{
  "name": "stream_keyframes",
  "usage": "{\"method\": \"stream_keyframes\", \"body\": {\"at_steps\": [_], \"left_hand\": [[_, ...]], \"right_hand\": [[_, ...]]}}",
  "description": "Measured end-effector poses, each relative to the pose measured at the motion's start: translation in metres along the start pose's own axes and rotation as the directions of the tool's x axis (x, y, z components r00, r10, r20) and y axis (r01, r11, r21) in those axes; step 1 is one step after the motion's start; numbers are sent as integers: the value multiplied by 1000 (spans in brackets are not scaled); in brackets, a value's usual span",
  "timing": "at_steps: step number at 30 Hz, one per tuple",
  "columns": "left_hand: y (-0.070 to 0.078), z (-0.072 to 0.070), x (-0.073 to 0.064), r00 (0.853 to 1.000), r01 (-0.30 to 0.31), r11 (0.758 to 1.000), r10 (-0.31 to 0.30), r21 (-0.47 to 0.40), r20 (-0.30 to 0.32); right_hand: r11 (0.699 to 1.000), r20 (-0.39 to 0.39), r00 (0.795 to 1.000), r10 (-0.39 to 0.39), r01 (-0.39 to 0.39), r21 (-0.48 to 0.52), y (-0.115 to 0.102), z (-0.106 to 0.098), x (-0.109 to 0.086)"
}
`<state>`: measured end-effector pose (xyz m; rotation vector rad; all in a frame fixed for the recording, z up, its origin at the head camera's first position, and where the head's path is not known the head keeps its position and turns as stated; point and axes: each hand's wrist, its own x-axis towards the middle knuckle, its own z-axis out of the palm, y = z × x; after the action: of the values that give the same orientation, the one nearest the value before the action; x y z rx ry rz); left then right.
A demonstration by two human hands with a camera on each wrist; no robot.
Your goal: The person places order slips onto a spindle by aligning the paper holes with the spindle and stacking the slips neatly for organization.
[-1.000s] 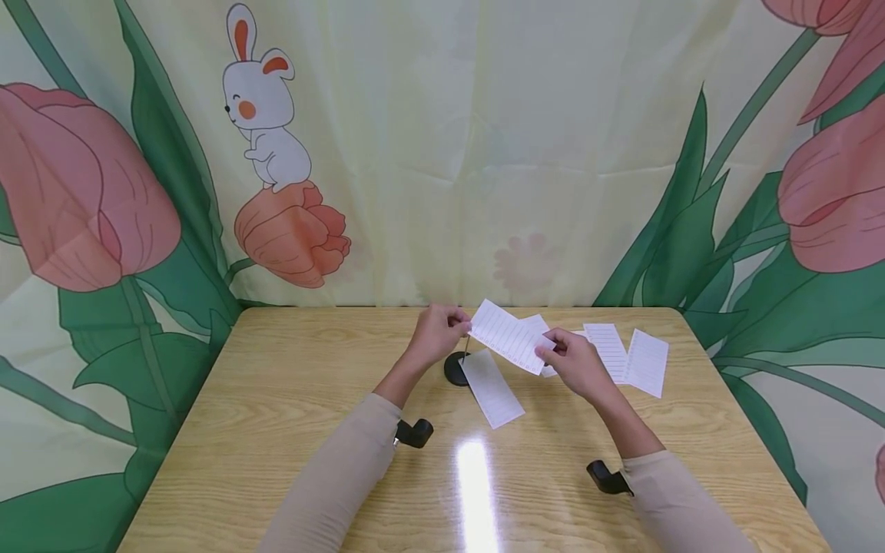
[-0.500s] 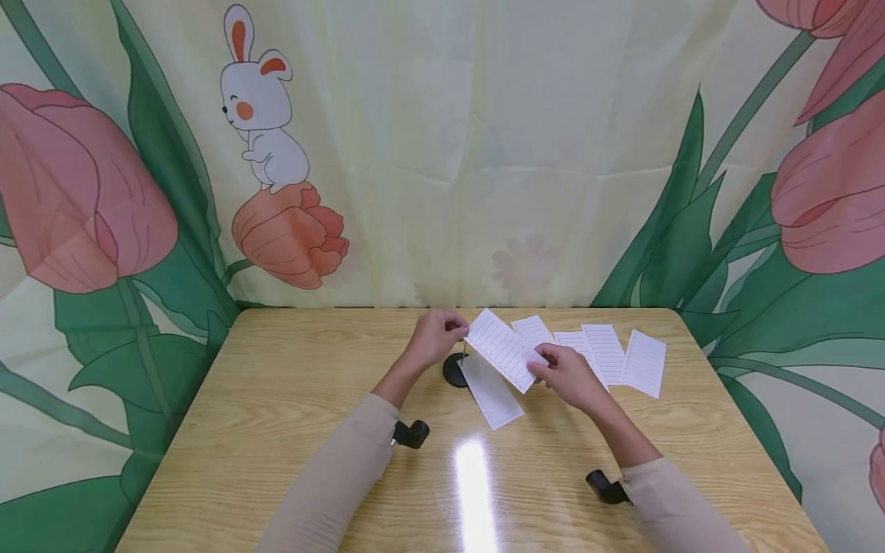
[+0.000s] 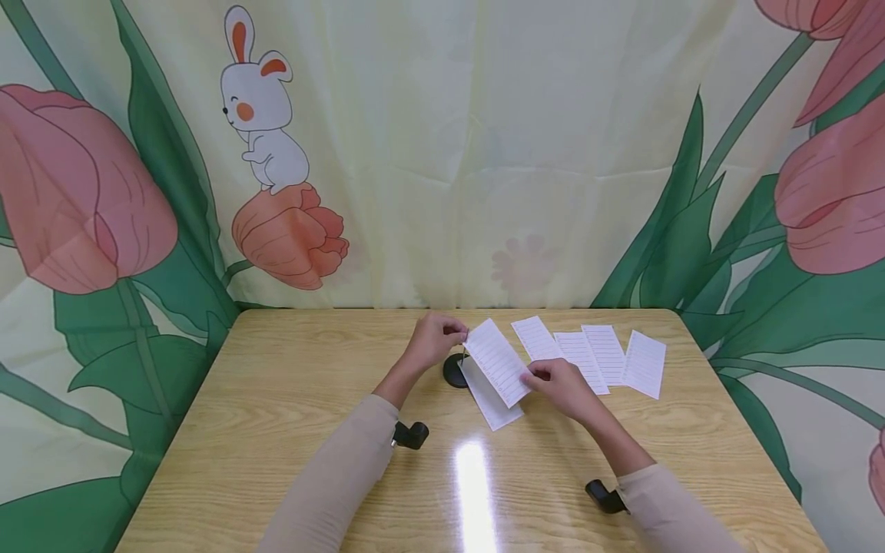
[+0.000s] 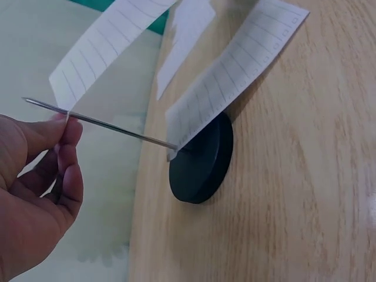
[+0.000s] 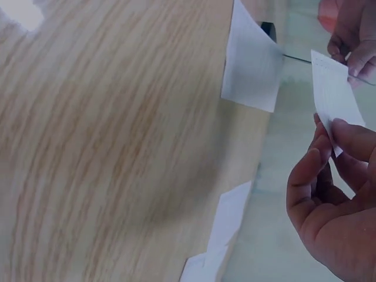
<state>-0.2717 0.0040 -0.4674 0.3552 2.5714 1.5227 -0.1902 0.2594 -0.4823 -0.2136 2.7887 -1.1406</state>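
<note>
Counting four loose slips [image 3: 607, 353], one lower slip [image 4: 235, 73] on one spike [image 4: 129, 132]; left hand [image 3: 434, 339] and right hand [image 3: 563, 385] pinch one raised slip [image 3: 496, 361], fingertips pressed together.

A left hand [image 4: 44, 176] pinches a lined paper slip [image 4: 108, 41] near the tip of a metal spike [image 4: 129, 133]; a second slip [image 4: 229, 75] meets the spike's foot at a round black base [image 4: 202, 170].

We reach forward, left hand [image 3: 434, 338] and right hand [image 3: 561, 385] both pinching.
Our left forearm [image 3: 351, 465] and right forearm [image 3: 655, 491] slant inward from below; in each hand, the thumb [image 4: 42, 134] meets the curled fingers [image 4: 71, 188].
</note>
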Motion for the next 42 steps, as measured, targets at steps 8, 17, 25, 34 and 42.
{"method": "stream_keyframes", "body": {"at_steps": [8, 17, 25, 34, 42], "left_hand": [[-8, 3, -1, 1000, 17, 1000, -17, 9, -13], [-19, 11, -1, 997, 73, 997, -72, 27, -17], [-30, 18, -2, 996, 85, 996, -85, -7, -31], [-39, 23, -3, 998, 53, 998, -52, 19, -26], [-49, 27, -2, 998, 65, 997, -65, 36, -17]], "right_hand": [[998, -26, 998, 52, -51, 29, -1, 10, -1], [994, -16, 994, 104, -103, 27, 4, 21, -1], [993, 0, 994, 110, -110, -31, 8, 32, -1], [991, -9, 995, 96, -97, -93, 6, 39, -4], [989, -18, 997, 79, -81, -122, 13, 46, -1]]}}
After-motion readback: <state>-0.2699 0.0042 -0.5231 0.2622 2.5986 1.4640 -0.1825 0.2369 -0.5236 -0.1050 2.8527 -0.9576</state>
